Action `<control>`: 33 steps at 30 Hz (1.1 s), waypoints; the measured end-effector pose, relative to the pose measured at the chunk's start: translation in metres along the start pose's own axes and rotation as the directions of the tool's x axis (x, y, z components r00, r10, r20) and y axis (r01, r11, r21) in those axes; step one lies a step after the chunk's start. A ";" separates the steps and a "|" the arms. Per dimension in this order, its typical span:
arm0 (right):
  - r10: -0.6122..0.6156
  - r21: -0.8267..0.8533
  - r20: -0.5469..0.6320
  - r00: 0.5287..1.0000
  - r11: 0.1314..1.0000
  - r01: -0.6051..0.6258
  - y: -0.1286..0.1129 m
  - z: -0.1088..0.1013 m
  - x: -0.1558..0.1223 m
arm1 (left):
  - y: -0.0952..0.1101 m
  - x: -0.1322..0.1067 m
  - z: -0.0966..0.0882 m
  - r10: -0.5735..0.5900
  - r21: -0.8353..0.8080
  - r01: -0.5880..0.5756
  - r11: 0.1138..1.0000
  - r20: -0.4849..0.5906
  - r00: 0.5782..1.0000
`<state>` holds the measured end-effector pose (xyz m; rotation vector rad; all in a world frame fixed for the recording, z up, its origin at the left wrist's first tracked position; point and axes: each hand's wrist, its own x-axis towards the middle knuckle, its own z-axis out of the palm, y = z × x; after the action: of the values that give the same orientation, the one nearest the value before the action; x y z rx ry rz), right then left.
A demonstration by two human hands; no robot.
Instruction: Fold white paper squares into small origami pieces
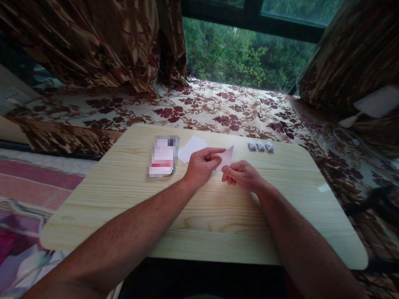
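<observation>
A small pale sheet of paper [227, 156] is held up between my hands, above the middle of the table. My left hand [202, 165] pinches its left side between thumb and fingers. At its lower edge, my right hand [240, 175] grips it with the thumb on top and the other fingers curled under. Left of my left hand lie several loose white paper sheets [190, 148], overlapping, partly covered by that hand. Three small folded white paper shapes [261, 147] stand in a row beyond my right hand.
The light wooden table [199, 232] has rounded corners. A blurred-out, phone-like object [161, 157] lies on its left part. A whitish patch [324, 188] shows near the right edge. Behind are a flower-patterned cloth ledge [230, 104], curtains [124, 45] and a window.
</observation>
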<state>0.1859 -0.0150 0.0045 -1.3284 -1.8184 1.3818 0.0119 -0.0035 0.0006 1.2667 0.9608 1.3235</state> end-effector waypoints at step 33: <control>-0.026 -0.016 -0.041 0.999 1.000 0.026 -0.005 -0.002 -0.003 | 0.000 -0.002 0.001 -0.054 0.002 0.054 0.999 0.041 0.998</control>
<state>0.1867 -0.0167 0.0099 -1.3269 -1.8167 1.3193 0.0127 -0.0060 0.0005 1.2558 0.9605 1.2512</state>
